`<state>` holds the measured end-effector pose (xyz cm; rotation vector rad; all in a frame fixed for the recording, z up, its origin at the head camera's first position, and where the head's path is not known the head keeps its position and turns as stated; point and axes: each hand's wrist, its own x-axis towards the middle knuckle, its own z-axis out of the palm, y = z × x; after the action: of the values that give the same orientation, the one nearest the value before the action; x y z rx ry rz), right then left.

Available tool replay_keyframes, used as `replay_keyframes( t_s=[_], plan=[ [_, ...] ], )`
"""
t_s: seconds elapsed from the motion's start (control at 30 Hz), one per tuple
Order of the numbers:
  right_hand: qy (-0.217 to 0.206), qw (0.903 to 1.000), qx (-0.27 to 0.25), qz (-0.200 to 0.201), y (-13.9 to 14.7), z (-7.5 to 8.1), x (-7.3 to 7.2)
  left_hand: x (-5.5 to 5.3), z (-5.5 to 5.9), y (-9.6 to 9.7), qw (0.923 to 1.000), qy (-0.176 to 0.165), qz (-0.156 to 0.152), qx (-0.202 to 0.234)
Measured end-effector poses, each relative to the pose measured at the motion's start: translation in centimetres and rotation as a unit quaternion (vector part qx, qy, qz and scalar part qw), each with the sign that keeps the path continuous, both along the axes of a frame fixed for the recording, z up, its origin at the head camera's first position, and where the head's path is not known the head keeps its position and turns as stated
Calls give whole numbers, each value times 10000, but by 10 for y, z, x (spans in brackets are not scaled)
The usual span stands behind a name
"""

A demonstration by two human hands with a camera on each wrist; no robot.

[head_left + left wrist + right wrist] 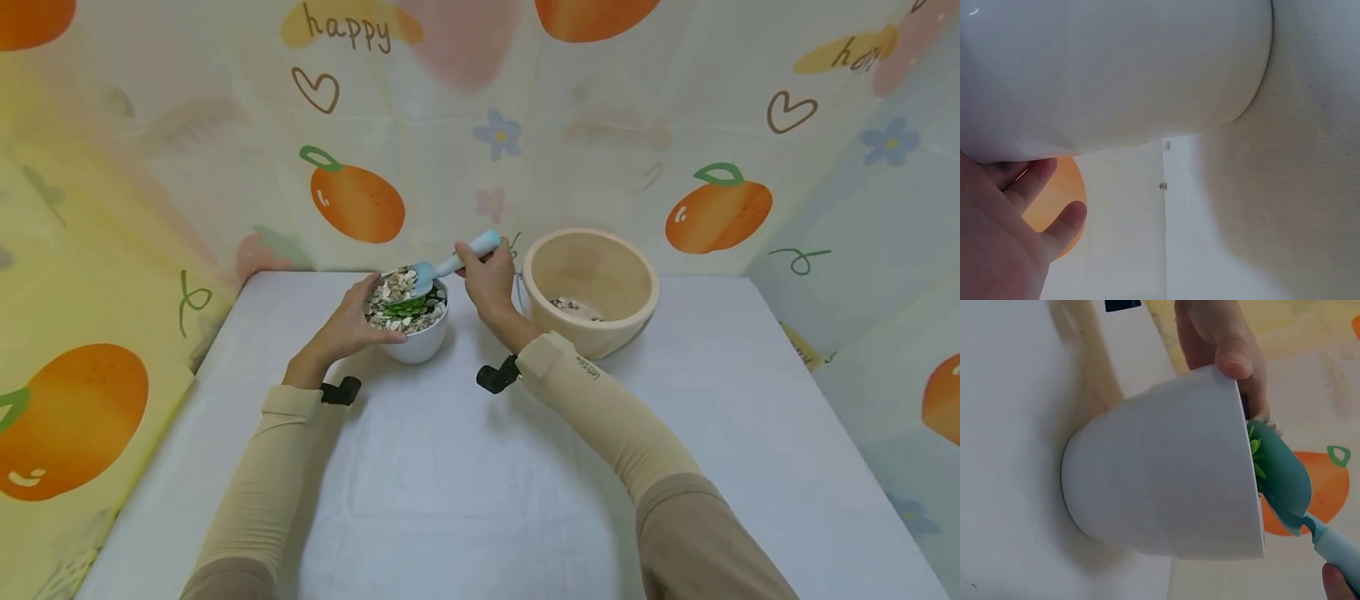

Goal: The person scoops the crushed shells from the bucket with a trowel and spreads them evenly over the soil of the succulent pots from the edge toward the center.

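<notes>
A white flowerpot [420, 346] stands upright on the table; it contains pale pebbles [431, 317] and a green succulent [408, 307]. My left hand [345, 325] holds the pot at its left side, with the thumb on the near side by the rim. In my right hand [487, 279] is the handle of a small light-blue trowel [468, 256]. Its blade [1285, 475] tilts over the pot's mouth, close to the green leaves [1255, 450]. Pebbles [396, 283] lie against the blade in the head view. The left wrist view shows mostly the pot's wall [1116, 69].
To the right of the white pot stands a large beige pot [592, 337] with a few pebbles [573, 308] at its bottom. A white cloth covers the table [450, 500]. Behind it hangs a printed curtain [450, 167] with oranges.
</notes>
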<state>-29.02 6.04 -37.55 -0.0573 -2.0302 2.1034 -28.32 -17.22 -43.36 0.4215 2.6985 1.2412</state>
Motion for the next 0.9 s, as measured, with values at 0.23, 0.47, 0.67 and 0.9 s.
replay_keyframes(
  t_s=[0.23, 0.47, 0.67, 0.9],
  plan=[
    [-10, 10000, -51, -26, 3, -5, -3, 5, -2, 4, 9998, -19, 180, 82],
    [127, 9998, 107, -125, 5, -4, -5, 7, -2, 1, 9993, -243, 208, 187],
    [175, 9994, 230, -199, 4, -5, -6, 7, -5, 0, 9989, -229, 283, 307],
    [457, 9969, 596, -234, 1, -4, -3, 8, -7, 3, 9974, -163, 475, 521]
  ],
)
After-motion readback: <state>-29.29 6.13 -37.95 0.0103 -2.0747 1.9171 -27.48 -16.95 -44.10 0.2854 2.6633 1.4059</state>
